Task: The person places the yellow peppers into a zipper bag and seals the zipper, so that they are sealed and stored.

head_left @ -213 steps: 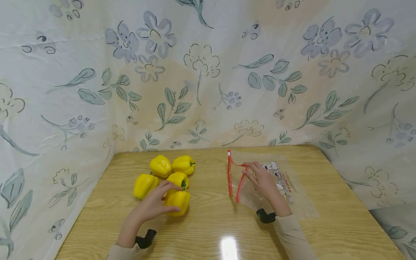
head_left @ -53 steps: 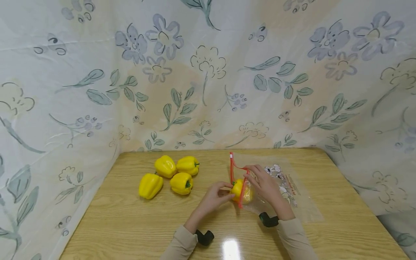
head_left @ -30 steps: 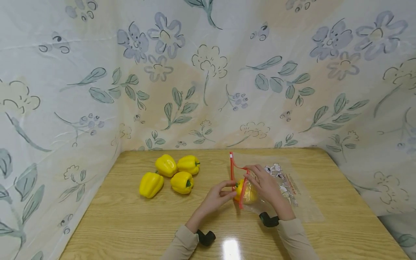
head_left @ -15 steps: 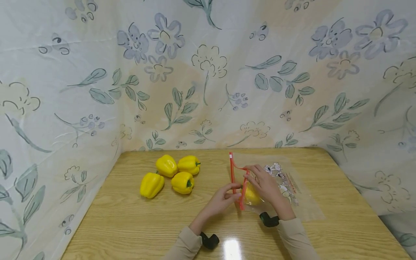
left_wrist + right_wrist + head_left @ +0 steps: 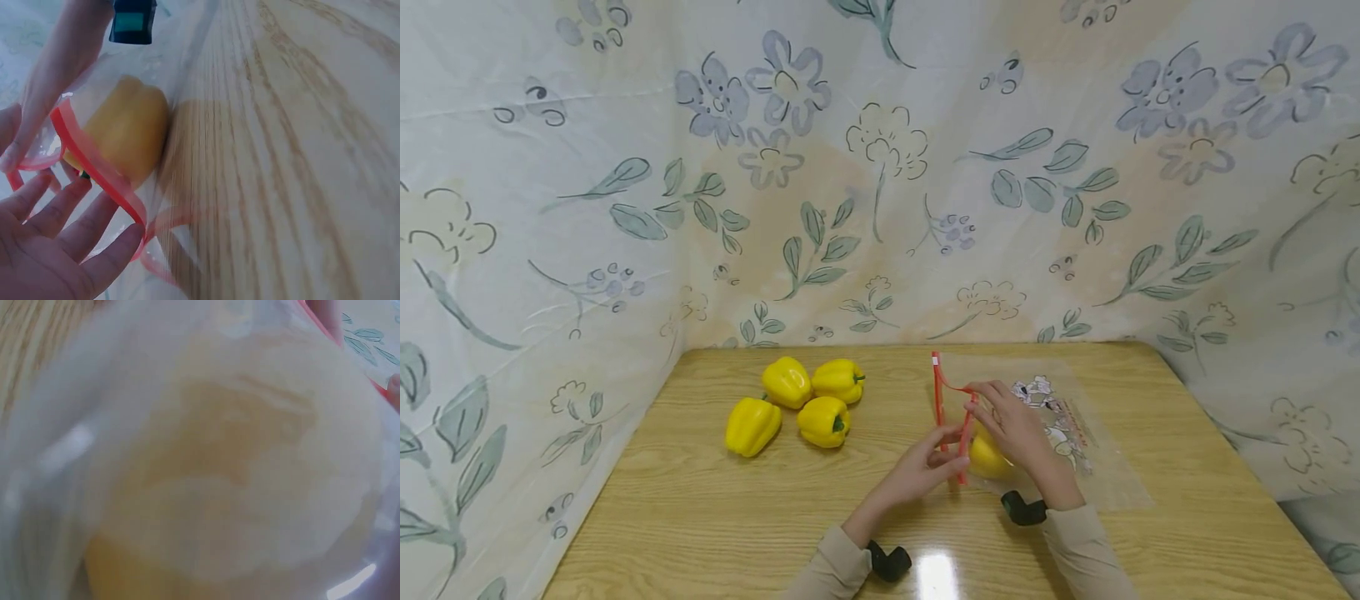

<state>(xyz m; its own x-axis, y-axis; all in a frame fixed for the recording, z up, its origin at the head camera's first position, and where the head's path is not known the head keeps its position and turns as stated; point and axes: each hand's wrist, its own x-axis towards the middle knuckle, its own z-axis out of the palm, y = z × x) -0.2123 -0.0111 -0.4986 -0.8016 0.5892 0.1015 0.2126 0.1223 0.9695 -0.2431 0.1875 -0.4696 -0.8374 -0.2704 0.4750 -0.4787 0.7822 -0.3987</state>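
Note:
A clear zip bag (image 5: pixel 1108 467) with red zip edges (image 5: pixel 937 392) and a printed picture lies on the right side of the table. Inside its mouth is a yellow bell pepper (image 5: pixel 987 456), seen through the plastic, its green stem facing the opening in the left wrist view. My right hand (image 5: pixel 1018 429) pinches the upper rim and holds the mouth apart. At the opening is my left hand (image 5: pixel 917 471), its fingers extended towards the pepper (image 5: pixel 128 125) and some of them beyond the red edge. Blurred plastic over yellow fills most of the right wrist view.
Several more yellow bell peppers (image 5: pixel 824 422) lie grouped on the left of the wooden table (image 5: pixel 700 517). A floral cloth (image 5: pixel 887 250) rises behind the table and along both sides. Each wrist wears a black camera (image 5: pixel 889 562).
My left hand has carried one pepper from the group on the left to the bag. The pepper has slid deeper in, and the left fingers have loosened from it. My right hand stays on the rim.

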